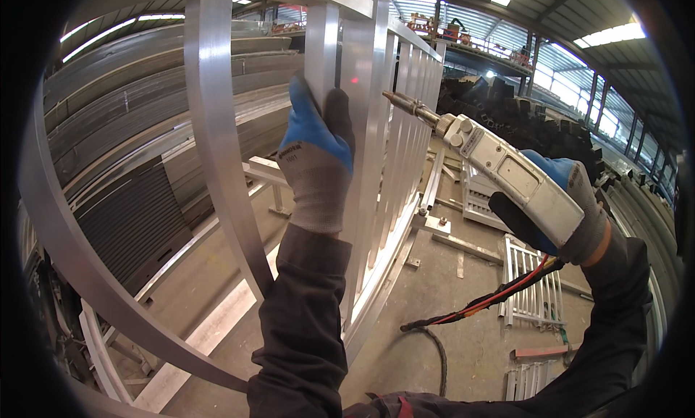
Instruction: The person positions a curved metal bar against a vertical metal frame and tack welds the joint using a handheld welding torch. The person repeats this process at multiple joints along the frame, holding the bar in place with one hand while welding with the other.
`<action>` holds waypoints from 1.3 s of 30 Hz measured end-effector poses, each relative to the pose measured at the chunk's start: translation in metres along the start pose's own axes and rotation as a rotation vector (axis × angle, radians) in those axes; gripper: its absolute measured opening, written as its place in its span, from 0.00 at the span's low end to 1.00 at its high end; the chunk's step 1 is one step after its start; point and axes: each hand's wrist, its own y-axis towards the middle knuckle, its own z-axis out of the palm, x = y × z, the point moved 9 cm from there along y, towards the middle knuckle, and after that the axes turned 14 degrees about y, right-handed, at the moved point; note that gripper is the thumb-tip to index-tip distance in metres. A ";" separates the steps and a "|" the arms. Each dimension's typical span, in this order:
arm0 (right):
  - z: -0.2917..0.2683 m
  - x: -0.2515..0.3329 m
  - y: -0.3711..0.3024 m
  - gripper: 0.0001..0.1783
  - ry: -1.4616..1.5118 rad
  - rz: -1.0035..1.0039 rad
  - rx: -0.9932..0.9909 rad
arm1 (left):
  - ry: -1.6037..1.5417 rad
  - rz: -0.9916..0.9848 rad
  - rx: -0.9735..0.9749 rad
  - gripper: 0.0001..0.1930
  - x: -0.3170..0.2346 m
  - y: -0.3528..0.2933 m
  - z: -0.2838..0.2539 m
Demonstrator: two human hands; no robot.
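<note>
Right-hand grip: right hand (579, 186), gloved, curled round the rear of the handheld laser welding gun (517, 172); fingers partly hidden.
Left-hand grip: left hand (315, 139), gloved, closed round a flat upright bar (321, 38).
Gun finish: pale, boxy, scuffed body with screws; knurled collar; slim copper-coloured nozzle (391, 97).
Gun location: right of the square post (365, 128), nozzle tip near it.
Gun axis: slopes from rear, lower right, to nozzle, upper left; nozzle faces the post, which bears a red light spot (355, 80).
Cable: dark-sleeved bundle (499, 295) with red wire, below the gun.
Floor: grey concrete (449, 345), slatted panel (532, 284) lying on it.
Room: metal-roofed (550, 9) workshop; stacked metal profiles (145, 77) at left.
</note>
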 end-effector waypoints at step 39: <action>-0.021 0.065 0.028 0.15 -0.323 0.046 0.029 | 0.145 -0.012 -0.045 0.26 0.002 -0.005 -0.009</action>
